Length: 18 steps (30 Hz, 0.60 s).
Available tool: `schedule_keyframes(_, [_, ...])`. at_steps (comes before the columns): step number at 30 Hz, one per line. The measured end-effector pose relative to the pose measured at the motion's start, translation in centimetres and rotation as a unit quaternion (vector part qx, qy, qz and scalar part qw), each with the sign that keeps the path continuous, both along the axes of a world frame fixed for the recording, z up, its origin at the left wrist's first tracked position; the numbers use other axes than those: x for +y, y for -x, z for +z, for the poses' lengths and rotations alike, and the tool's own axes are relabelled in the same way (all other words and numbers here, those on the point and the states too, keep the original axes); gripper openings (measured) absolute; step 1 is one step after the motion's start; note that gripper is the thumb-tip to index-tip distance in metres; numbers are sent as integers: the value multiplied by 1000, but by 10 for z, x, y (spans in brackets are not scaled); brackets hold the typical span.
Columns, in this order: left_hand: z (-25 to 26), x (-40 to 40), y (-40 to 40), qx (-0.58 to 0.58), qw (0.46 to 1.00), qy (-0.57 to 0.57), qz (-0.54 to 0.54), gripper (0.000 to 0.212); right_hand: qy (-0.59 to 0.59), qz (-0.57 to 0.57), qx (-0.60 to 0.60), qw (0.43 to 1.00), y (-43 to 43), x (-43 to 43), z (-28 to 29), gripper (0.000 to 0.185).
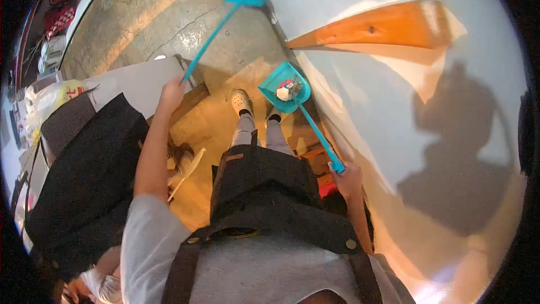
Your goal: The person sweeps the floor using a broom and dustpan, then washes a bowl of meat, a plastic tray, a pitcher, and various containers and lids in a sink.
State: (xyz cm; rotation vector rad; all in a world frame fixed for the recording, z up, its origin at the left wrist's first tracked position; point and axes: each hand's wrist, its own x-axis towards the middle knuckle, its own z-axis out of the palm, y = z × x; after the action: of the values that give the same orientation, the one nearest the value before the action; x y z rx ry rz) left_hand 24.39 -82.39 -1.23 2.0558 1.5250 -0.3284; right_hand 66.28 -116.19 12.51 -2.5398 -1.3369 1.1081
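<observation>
My left hand [172,94] grips the end of the teal handle of a long-handled broom [209,41]; its head is raised at the upper middle, with its underside hard to make out. Lower right, my right hand [349,177] is closed on the handle of a teal long-handled dustpan [276,77]. The pan is in front of my feet, close to the wall. Grey debris [296,88] with white, red and blue scraps lies in the pan. Broom head and dustpan are well apart.
A pale wall [358,105] with an orange wooden piece [379,25] runs along the right. At left stand a white-topped table [135,80], a plastic bag [50,97] and black cloth [93,164]. Another person [103,280] is at lower left. Cracked concrete floor [160,21] extends ahead.
</observation>
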Motion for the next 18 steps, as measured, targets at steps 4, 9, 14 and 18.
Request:
schedule_keyframes(4, [-78, 64, -41, 30, 988, 48, 146, 32, -2, -13, 10, 1000, 1, 10, -2, 33])
schedule_keyframes(9, [-86, -72, -26, 24, 986, 49, 157, 40, 13, -17, -2, 1000, 10, 10, 3, 33])
schedule_keyframes(14, [71, -179, -21, 38, 936, 217, 276, 42, 18, 42, -22, 999, 7, 18, 1, 31])
schedule_keyframes(18, [47, -176, 31, -36, 915, 196, 350, 40, 107, -31, 63, 992, 4, 34, 6, 32])
